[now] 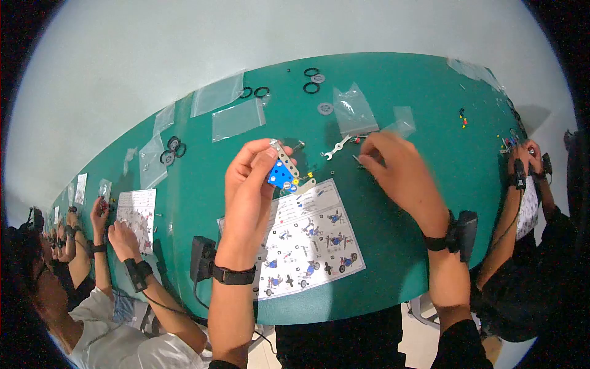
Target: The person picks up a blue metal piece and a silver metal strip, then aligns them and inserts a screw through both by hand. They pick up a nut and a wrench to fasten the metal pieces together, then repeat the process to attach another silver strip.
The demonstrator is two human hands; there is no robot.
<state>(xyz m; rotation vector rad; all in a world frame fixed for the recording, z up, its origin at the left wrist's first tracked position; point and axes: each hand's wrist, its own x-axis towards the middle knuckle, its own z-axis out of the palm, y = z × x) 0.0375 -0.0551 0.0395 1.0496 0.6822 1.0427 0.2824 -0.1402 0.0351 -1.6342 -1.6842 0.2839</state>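
Observation:
My left hand [247, 184] grips a blue perforated plate [279, 174], with a silver strip with holes [286, 161] fastened along its edge. Bolt heads and a yellow piece show near the plate's lower end. My right hand [402, 175] is over the table to the right, its thumb and fingers curled together. A thin, small piece shows at its fingertips, too small to name. Close to those fingers lies a flat silver wrench [337, 148]. Beneath my left hand is a printed instruction sheet [313, 246] with pictures of a blue model motorcycle.
Clear plastic bags [238, 120] lie on the green table [381, 246], another bag [354, 109] beyond the wrench. Black rings [311, 88] and grey wheels [325, 109] sit farther back. People work on both sides, a co-worker's hand [125, 241] at left and another hand [521, 154] at right.

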